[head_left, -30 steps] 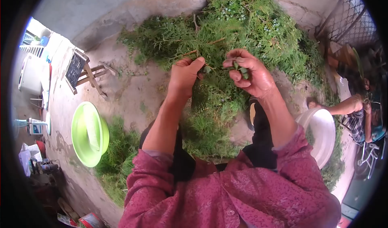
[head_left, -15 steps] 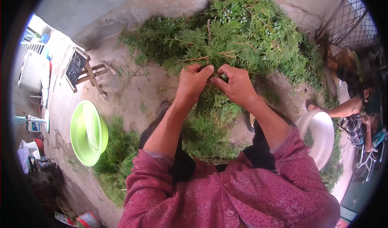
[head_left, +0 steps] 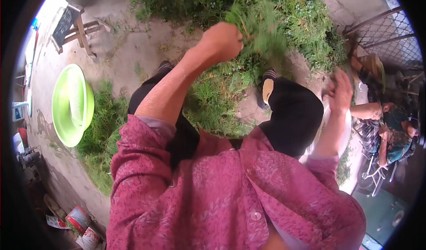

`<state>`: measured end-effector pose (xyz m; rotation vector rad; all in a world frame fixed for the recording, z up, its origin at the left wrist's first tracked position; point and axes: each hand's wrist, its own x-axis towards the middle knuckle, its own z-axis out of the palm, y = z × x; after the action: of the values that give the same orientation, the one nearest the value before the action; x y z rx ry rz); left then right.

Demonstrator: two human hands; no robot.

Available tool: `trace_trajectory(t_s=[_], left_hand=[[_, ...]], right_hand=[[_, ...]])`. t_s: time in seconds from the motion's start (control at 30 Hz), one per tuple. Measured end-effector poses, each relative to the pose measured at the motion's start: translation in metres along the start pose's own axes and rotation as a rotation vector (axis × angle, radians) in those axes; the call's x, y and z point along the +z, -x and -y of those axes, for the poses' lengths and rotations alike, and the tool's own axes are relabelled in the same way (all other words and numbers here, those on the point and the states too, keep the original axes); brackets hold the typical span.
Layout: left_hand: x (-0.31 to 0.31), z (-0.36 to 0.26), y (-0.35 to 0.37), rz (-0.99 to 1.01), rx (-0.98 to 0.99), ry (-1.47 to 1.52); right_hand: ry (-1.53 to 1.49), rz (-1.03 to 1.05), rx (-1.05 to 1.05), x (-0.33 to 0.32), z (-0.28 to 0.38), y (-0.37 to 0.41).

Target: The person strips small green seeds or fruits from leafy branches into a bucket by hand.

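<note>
My left hand (head_left: 222,41) is closed around a leafy evergreen branch (head_left: 262,32), whose green sprays are blurred by motion beyond my fingers. Behind that branch lies a big pile of evergreen cuttings (head_left: 306,32) with small pale berries among the leaves. Over to the right, my right hand (head_left: 341,90) is raised above a whitish tub (head_left: 316,139), apart from the branch. Its fingers look bent but are smeared, so whether anything is in them cannot be made out. My forearm hides part of the tub.
Loose greenery (head_left: 217,99) lies between my feet. At the left, a light green basin (head_left: 60,117) stands beside more cuttings (head_left: 104,134). A small stool (head_left: 80,30) is farther back. Another person (head_left: 390,130) sits at the right, near a wire mesh panel (head_left: 390,37).
My hands were together at the branch; now they are apart. The right hand has swung right to above the tub, while the left still grips the branch. The view has tilted downward.
</note>
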<state>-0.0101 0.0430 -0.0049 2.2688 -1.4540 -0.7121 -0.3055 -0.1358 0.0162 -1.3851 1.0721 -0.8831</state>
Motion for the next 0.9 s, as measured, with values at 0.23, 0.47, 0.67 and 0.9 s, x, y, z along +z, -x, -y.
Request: trace_trajectory(t_s=[0.23,0.47,0.67,0.9], left_hand=[[0.081,0.004,0.062,0.844,0.325,-0.595],[0.077,0.027,0.073,0.753,0.302,-0.602],[-0.003,0.048,0.025,-0.201,0.162,-0.167],[-0.029,0.052,0.039,-0.435,0.031,0.120]], right_hand=[[1.418,0.077,0.255,-0.246,-0.098,0.044],[1.800,0.366,-0.203,-0.199,-0.062,0.000],[1.140,0.515,-0.459,0.046,-0.023,-0.027],[1.379,1.336,-0.286,0.219,-0.174,0.008]])
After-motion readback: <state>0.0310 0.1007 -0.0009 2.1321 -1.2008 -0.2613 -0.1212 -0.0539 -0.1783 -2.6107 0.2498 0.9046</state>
